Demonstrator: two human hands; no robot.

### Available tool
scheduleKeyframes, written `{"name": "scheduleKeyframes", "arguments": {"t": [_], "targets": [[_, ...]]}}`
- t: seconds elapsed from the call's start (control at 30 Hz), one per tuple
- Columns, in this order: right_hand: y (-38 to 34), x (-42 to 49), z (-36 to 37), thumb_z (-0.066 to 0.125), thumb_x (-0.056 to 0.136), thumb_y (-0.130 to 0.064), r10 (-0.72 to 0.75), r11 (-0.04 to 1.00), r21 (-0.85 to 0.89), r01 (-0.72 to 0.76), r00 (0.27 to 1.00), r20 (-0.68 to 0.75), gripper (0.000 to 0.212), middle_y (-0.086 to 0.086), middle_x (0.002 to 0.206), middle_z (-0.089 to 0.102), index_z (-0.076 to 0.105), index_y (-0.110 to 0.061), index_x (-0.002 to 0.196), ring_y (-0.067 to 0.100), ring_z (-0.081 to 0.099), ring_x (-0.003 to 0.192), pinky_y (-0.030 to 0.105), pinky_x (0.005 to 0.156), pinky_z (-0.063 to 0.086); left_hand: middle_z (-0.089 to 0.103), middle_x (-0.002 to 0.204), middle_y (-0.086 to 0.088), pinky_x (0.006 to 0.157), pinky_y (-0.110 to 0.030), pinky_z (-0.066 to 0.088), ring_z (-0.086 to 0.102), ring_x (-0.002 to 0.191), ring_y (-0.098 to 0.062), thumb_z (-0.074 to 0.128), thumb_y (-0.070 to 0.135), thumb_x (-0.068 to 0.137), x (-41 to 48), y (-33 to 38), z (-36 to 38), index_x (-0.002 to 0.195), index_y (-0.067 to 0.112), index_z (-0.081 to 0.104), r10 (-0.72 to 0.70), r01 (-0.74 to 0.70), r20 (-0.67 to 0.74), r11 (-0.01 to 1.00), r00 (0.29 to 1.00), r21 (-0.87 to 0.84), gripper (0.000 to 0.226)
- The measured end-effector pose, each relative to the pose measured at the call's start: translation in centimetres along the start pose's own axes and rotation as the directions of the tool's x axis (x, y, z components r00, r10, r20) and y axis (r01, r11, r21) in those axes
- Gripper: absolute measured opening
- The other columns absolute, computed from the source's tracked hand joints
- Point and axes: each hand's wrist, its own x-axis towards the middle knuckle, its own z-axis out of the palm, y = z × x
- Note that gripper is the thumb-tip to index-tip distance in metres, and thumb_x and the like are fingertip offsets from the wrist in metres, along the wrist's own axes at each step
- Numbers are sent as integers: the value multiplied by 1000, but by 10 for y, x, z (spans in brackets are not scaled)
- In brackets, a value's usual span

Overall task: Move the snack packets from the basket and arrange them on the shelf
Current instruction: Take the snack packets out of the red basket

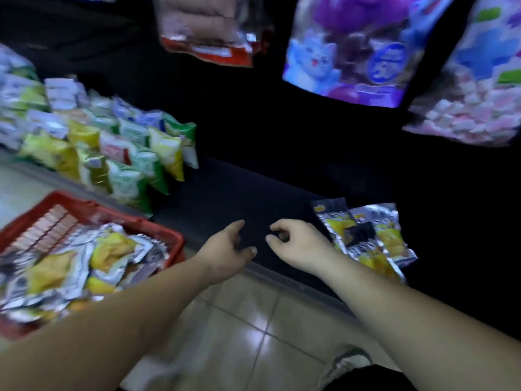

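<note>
A red basket (166, 230) stands at the lower left, filled with several silver, black and yellow snack packets (81, 266). On the dark shelf (239, 198), a few of the same packets (369, 238) lie at the right. My left hand (228, 249) hovers over the shelf's front edge, just right of the basket, fingers loosely curled and holding nothing. My right hand (298, 241) is beside it, fingers loosely curled and empty, just left of the shelved packets.
Rows of green, yellow and white packets (118, 153) fill the shelf's left part. Large purple (349, 52) and pink bags (473, 91) hang above at the right, a red-edged bag (208, 32) at top centre. Tiled floor (253, 320) and a shoe (346, 362) lie below.
</note>
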Motion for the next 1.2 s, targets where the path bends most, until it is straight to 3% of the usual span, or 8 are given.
{"name": "scheduleKeyframes", "arguments": {"t": [0.13,0.47,0.67,0.77,0.9,1.03,1.1,1.2], "targets": [[-73,16,53,55,77,-63,-106,990,-75,120,980,168,29,-19,80,70,71,-40,84,6,67,79,35,75,59,64,132,1,95,-20,46,63,117,-13,70,33,92,-33,-63,-76,153,20,39,-40,46,-126,998,991,46,70],[-202,79,212,51,92,-58,-399,877,-99,471,827,396,41,-5,74,65,67,-25,74,18,63,79,36,66,49,70,127,-5,86,-23,47,67,107,-22,53,46,100,-71,-217,-134,145,26,51,-352,356,-180,934,918,-13,49],[-184,100,243,23,97,-72,-248,750,-352,560,732,635,65,-1,83,64,63,-28,73,23,59,89,32,69,43,73,93,-6,83,-34,60,67,81,-17,55,35,99,-69,-251,-100,94,25,69,-459,449,-44,882,887,-144,17],[-190,104,247,17,97,-74,-219,755,-370,542,740,636,63,-7,70,52,50,-31,63,20,53,82,31,63,39,72,91,4,80,-27,57,69,84,-16,58,38,96,-67,-252,-93,85,29,68,-466,461,-21,880,885,-117,17],[-205,109,253,10,89,-83,-115,774,-405,488,736,668,84,1,110,71,71,-26,97,25,63,109,39,94,50,77,92,-8,79,-41,64,75,86,-26,61,37,96,-64,-240,-109,87,22,69,-461,459,47,862,886,-216,18],[-211,109,258,19,93,-79,-191,794,-351,496,752,631,72,-1,84,65,56,-23,67,25,64,91,36,74,47,76,83,-6,70,-39,65,73,68,-20,60,24,97,-61,-242,-139,86,18,71,-441,410,-106,884,891,-227,16],[-214,114,259,27,97,-72,-320,826,-288,485,824,468,63,-4,77,60,55,-24,69,25,64,85,34,65,43,73,100,-5,73,-40,64,71,76,-20,57,25,97,-52,-253,-160,102,16,68,-460,419,-359,888,812,-189,15],[-220,123,269,40,98,-62,-424,855,-206,477,870,252,42,1,116,59,62,-29,113,28,57,113,38,86,47,41,151,-9,93,-46,58,59,121,-33,53,34,96,-34,-278,-189,147,22,41,-532,545,-539,824,652,-154,54]]}}
